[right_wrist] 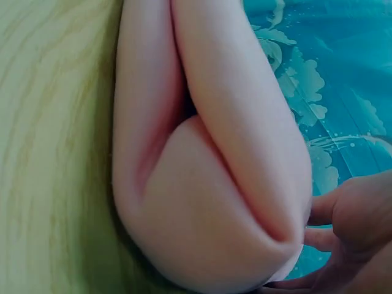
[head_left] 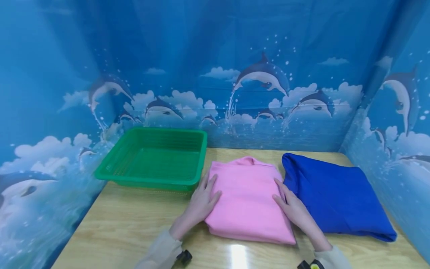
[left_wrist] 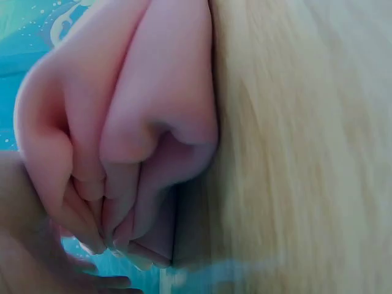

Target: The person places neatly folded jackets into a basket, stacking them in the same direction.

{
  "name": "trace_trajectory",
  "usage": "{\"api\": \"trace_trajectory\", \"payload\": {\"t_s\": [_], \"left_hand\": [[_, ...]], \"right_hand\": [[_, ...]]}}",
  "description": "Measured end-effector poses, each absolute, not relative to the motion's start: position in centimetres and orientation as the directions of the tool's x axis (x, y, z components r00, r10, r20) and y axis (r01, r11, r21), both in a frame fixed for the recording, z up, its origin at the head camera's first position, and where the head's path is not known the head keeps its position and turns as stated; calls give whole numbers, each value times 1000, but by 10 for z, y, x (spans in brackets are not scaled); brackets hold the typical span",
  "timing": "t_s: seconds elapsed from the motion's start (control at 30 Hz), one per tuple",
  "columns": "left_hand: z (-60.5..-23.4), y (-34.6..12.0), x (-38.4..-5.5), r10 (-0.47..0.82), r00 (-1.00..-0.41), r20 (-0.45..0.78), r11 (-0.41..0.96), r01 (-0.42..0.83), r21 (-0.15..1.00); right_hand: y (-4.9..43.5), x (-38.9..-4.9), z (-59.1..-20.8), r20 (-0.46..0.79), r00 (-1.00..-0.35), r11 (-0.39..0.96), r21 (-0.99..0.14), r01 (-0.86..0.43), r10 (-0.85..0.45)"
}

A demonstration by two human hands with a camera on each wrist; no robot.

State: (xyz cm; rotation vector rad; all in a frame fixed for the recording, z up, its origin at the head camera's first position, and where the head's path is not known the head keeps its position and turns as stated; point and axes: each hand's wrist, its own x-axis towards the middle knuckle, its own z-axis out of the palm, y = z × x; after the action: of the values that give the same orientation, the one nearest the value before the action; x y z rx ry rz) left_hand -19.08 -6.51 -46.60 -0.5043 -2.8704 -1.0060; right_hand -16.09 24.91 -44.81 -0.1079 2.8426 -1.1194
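On the far left of the pale wood-grained table (head_left: 134,220), a green rectangular plastic basket (head_left: 147,182) is placed, its floor exposed to view. Right of it, a thick folded pink cloth (head_left: 246,203) is laid flat; its bunched edge is directed away from the person. Outline nearly square; long axis cannot be told. Its sides are touched by the left hand (head_left: 201,200) and right hand (head_left: 294,210), fingers extended, uncurled. A folded blue cloth (head_left: 339,200) is laid rightmost.
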Motion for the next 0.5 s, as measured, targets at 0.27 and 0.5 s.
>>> {"api": "trace_trajectory", "payload": {"t_s": [0.27,0.5], "left_hand": [[-468,-75,-192,212,-977,17,530,129,838],[-470,-83,-199,252,-950,-186,187,-140,972]], "right_hand": [[256,-160,-447,-206,-978,661,-739,127,-42],[258,-161,-449,-251,-966,523,-832,183,-62]]}}
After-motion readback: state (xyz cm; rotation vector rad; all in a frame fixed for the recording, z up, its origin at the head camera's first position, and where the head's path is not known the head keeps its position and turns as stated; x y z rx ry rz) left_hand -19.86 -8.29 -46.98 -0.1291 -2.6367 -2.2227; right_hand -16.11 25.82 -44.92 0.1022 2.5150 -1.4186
